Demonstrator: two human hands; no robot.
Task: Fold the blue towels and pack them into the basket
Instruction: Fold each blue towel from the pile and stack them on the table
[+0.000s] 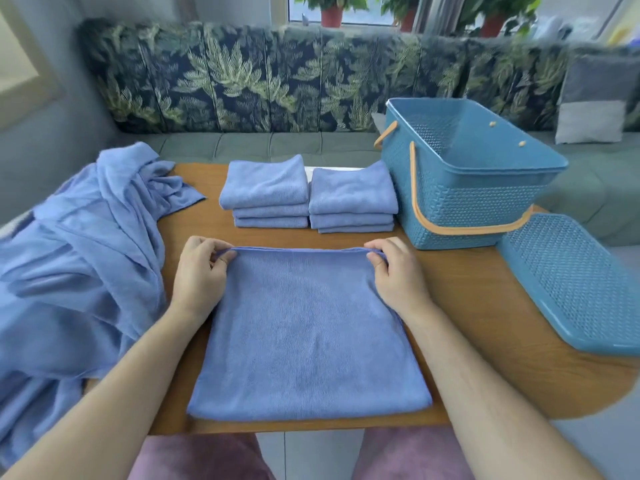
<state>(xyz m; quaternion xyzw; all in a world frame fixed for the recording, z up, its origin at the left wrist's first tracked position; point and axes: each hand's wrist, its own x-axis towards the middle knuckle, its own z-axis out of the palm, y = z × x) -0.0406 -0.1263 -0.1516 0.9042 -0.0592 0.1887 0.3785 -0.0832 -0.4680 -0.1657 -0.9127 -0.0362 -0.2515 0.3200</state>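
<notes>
Left grip, right grip round towel

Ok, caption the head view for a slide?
Left hand and right hand pinch the far edge of a blue microfibre towel; folded blue towel stacks beside teal plastic basket.

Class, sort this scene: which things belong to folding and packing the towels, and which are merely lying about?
Job: flat blue terry towel, pinched by left hand and right hand; left stack of folded blue towels; right stack; heap of unfolded blue towels; blue plastic lattice basket; its blue lid.
Lying about: leaf-print sofa backrest; grey-and-white cushion; red-potted plants.
</notes>
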